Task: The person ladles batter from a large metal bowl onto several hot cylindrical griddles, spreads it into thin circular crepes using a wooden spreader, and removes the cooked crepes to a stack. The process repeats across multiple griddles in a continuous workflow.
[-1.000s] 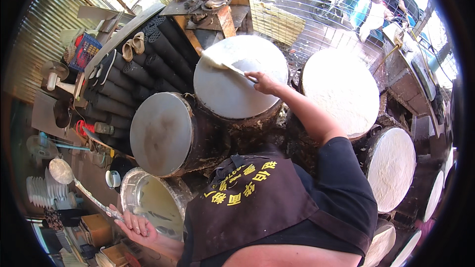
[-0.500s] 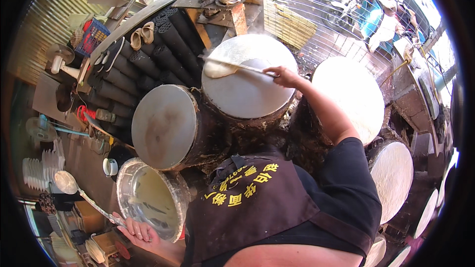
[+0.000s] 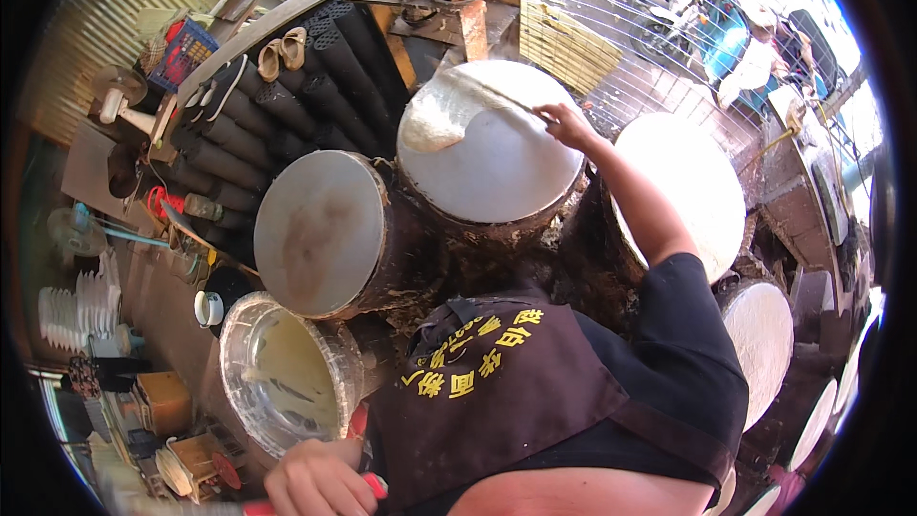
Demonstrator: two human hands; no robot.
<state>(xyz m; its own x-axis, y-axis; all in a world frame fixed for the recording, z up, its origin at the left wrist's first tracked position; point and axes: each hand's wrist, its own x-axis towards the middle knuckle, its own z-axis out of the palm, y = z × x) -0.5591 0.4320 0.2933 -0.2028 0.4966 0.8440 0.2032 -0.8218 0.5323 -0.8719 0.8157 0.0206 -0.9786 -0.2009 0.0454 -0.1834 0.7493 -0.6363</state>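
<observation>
Gripping right hand point(image 3: 570, 126): its fingers were curled closed around the near end of a thin dark scraper point(image 3: 521, 105), and it was held over the upper right rim of the middle plate point(image 3: 506, 177).
Scraper: it was slanted from the right hand toward the upper left, across the far part of the middle plate; its exact contact with the surface could not be told.
White batter point(image 3: 435, 132): it was gathered in a thick lump near the left rim of the middle plate, at upper centre of the frame, with a thin film spread above; grey surface was left bare below.
Left hand point(image 3: 320, 483): it was closed into a fist at the bottom edge, left of centre, around a red handle point(image 3: 378, 486) seen on both sides; the tool's far end was blurred and could not be identified.
Clear tub point(image 3: 346, 368): it was placed just above the left hand, partly filled with pale liquid point(image 3: 301, 363).
Left plate point(image 3: 320, 234): its grey face was marked by a brown stain.
Right plate point(image 3: 680, 196): it was covered in bright white, right of centre.
Black perforated cylinders point(image 3: 320, 115): they were stacked at upper left, with pale sandals point(image 3: 282, 54) set on top.
</observation>
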